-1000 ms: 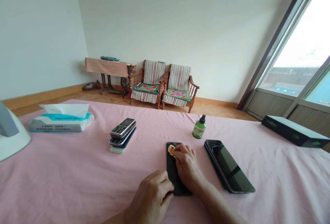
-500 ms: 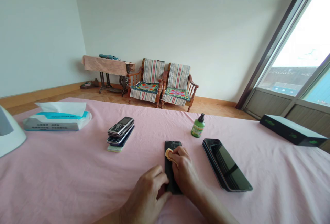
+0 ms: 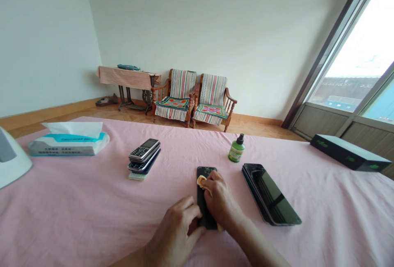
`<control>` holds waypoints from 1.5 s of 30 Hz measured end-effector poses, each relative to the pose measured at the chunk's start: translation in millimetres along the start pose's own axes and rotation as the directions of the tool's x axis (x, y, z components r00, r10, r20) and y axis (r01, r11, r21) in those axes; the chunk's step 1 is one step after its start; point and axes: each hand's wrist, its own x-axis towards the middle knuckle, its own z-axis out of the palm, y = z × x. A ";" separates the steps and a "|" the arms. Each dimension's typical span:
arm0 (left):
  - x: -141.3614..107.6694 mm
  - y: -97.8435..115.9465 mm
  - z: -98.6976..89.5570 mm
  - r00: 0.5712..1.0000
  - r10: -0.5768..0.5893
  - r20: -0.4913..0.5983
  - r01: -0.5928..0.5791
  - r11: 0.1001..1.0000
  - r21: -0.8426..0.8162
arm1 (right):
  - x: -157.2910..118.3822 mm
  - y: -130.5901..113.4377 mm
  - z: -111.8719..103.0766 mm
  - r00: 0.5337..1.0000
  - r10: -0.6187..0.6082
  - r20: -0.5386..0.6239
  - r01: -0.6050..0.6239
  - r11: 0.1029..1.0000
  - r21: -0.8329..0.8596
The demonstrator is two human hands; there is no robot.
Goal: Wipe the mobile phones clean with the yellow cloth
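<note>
A dark smartphone (image 3: pixel 201 201) lies flat on the pink cloth in front of me, pale spots showing near its far end. My left hand (image 3: pixel 178 228) grips its near left edge between thumb and fingers. Pressed to the phone's surface is a yellowish wiping cloth (image 3: pixel 201 182), bunched under the fingers of my right hand (image 3: pixel 220 199); a bit of it also shows below that hand. To the right rests a stack of large smartphones (image 3: pixel 272 195). Beyond the phone stands a small green spray bottle (image 3: pixel 236 149) with a black top.
Left of centre is a stack of keypad phones (image 3: pixel 144 152). A tissue pack (image 3: pixel 69 142) and part of a white object (image 3: pixel 12 160) sit at the left. On the right lies a black and white box (image 3: pixel 347 152). Two wooden chairs (image 3: pixel 212 94) stand beyond the table (image 3: pixel 92 209).
My right hand has shifted slightly on the phone with the wiping cloth, and a piece of cloth now shows beneath it. My left hand stays on the phone's edge.
</note>
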 end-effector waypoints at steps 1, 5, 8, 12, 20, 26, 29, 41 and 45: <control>0.1 0.3 -0.3 1.000 0.002 0.000 -0.002 1.000 0.001 | -0.1 2.5 -2.8 0.999 0.042 -0.005 -0.042 0.999 -0.034; 0.2 0.4 -0.1 1.000 0.003 -0.009 -0.002 1.000 0.004 | -3.1 6.1 -3.4 0.994 0.097 -0.045 -0.100 0.992 -0.077; -0.1 0.1 0.6 1.000 0.009 -0.009 -0.009 1.000 0.002 | -4.0 -2.1 6.5 0.999 -0.007 -0.042 0.008 1.000 0.028; -0.9 -0.6 0.7 1.000 0.012 -0.003 -0.012 1.000 -0.007 | -3.2 -1.0 3.6 0.999 0.025 -0.026 -0.025 1.000 -0.001; -0.8 -1.5 1.3 1.000 0.009 -0.006 -0.009 1.000 -0.002 | -10.6 1.6 0.2 0.994 0.099 -0.036 -0.100 0.994 -0.043; -0.8 0.9 -0.9 1.000 0.013 0.010 -0.013 1.000 -0.014 | -9.1 -0.4 0.7 0.999 0.038 0.008 -0.038 0.999 0.038; -0.7 -0.1 -0.5 1.000 0.003 0.003 -0.003 1.000 0.006 | -9.9 13.5 -8.0 0.992 0.124 -0.023 -0.125 0.991 -0.045; -1.2 1.5 -1.7 1.000 0.012 0.006 -0.012 1.000 -0.027 | -8.5 4.2 -10.0 0.992 0.125 0.007 -0.124 0.989 -0.074; -1.1 0.2 -0.3 1.000 0.002 0.005 -0.002 1.000 -0.006 | -11.0 8.0 -11.4 0.992 0.123 -0.001 -0.123 0.989 -0.082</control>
